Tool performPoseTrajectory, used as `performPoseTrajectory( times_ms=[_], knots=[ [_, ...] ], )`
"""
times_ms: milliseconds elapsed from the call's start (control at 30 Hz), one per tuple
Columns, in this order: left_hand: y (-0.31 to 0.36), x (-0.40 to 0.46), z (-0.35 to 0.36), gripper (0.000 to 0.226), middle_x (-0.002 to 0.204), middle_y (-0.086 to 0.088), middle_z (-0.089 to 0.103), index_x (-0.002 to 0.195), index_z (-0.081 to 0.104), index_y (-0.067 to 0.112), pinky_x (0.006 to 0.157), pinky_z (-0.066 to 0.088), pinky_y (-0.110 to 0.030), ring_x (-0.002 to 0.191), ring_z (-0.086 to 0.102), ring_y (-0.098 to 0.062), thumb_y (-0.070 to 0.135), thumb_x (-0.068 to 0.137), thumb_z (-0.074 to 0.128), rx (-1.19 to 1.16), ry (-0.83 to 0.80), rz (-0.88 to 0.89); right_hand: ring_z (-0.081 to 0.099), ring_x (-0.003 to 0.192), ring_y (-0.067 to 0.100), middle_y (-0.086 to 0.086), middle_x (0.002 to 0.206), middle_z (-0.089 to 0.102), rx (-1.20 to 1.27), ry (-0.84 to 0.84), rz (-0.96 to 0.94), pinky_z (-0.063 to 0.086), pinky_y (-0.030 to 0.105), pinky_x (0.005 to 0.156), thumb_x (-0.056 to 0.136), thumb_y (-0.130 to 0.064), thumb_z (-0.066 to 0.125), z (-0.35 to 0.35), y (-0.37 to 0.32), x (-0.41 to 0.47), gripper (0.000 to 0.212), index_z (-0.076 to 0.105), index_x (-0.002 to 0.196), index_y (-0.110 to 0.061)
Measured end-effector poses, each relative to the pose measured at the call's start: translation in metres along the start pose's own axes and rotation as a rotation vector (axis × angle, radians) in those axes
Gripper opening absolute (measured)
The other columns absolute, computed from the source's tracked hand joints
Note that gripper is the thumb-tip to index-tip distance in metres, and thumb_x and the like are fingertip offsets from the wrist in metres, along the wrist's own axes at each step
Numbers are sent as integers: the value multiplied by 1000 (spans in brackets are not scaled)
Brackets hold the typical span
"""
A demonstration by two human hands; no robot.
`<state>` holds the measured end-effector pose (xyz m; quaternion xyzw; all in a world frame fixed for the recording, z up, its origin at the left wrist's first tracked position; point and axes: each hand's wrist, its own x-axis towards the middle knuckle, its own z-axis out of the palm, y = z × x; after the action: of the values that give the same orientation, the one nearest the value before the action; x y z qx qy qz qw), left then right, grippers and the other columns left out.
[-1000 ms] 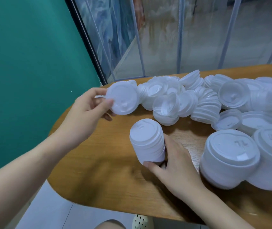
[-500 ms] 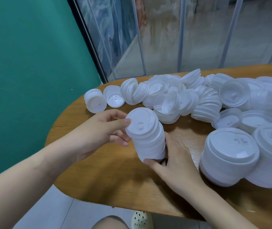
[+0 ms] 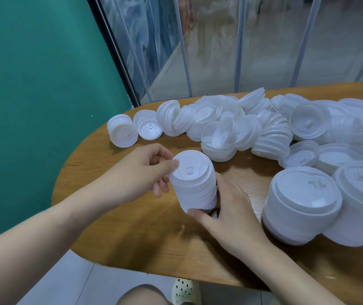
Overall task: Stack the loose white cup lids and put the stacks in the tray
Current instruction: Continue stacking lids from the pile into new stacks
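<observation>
White plastic lids form a tilted stack [image 3: 195,186] near the front of the wooden surface [image 3: 132,227]. The left hand [image 3: 138,172] pinches the top lid; the right hand [image 3: 231,214] grips the stack's base. Loose lids [image 3: 231,126] lie heaped behind.

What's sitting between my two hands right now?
In the head view, a tilted stack of white lids stands on the table between them: left hand pinches its top, right hand holds its base.
</observation>
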<state>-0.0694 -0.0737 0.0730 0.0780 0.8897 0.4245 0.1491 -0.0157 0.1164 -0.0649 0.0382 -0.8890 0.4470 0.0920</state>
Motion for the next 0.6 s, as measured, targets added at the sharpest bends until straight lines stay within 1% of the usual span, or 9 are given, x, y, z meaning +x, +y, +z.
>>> performPoseTrajectory(
  times_ms=[67,133,200,267,333,400,467,533,600],
  knots=[
    [-2,0,1,17,79,-5,71,111,62,21,70,59,-40,68,71,-21,35,102,60,76,7,30,50,110,9,-22,110,58,-6,2,-2,47,41,96,72,-58,78,0,-1,0,71,45,133,-46],
    [-4,-1,2,19,83,-4,70,111,62,24,70,60,-41,70,69,-15,40,101,59,97,19,50,52,111,10,-23,111,59,-7,5,-7,47,42,97,71,-58,78,-1,-1,1,71,46,133,-45],
    [-6,-1,4,28,91,2,69,112,63,31,75,59,-42,77,66,-10,54,98,57,123,61,71,52,112,10,-24,112,59,-2,4,-10,47,43,97,71,-58,77,-1,-2,1,71,46,134,-45],
    [-9,-2,4,49,103,13,65,121,59,39,79,52,-28,91,62,-3,74,87,59,186,92,116,52,110,10,-23,110,59,-9,7,-10,47,43,96,71,-57,77,-1,-2,1,71,45,134,-46],
    [-10,-3,6,70,114,21,61,131,54,42,84,47,-18,106,57,4,82,74,62,235,69,195,52,110,10,-23,110,59,-10,11,-5,48,42,95,72,-57,78,-1,-2,0,73,45,136,-45],
    [-10,-4,11,76,121,26,58,134,52,43,90,45,-15,115,53,6,81,71,69,259,33,269,52,110,9,-23,110,58,-7,8,-3,48,41,95,72,-56,79,-2,-3,0,73,45,137,-46],
    [-11,-2,16,68,123,27,59,132,54,41,93,44,-15,118,53,4,72,74,73,270,43,321,52,108,8,-23,108,58,-5,6,-9,48,41,93,72,-55,78,-2,-3,-1,71,46,135,-46],
    [-13,1,18,61,120,26,60,128,56,39,92,45,-15,117,54,2,63,77,76,275,73,354,52,108,8,-23,107,58,-8,4,-7,49,41,93,72,-55,79,-2,-3,-1,70,46,133,-46],
    [-16,3,21,58,119,25,60,126,56,38,90,44,-13,116,54,1,60,77,78,263,86,369,52,108,8,-23,108,57,-9,4,0,49,41,93,73,-56,80,-2,-3,-1,70,47,134,-45]
  ],
)
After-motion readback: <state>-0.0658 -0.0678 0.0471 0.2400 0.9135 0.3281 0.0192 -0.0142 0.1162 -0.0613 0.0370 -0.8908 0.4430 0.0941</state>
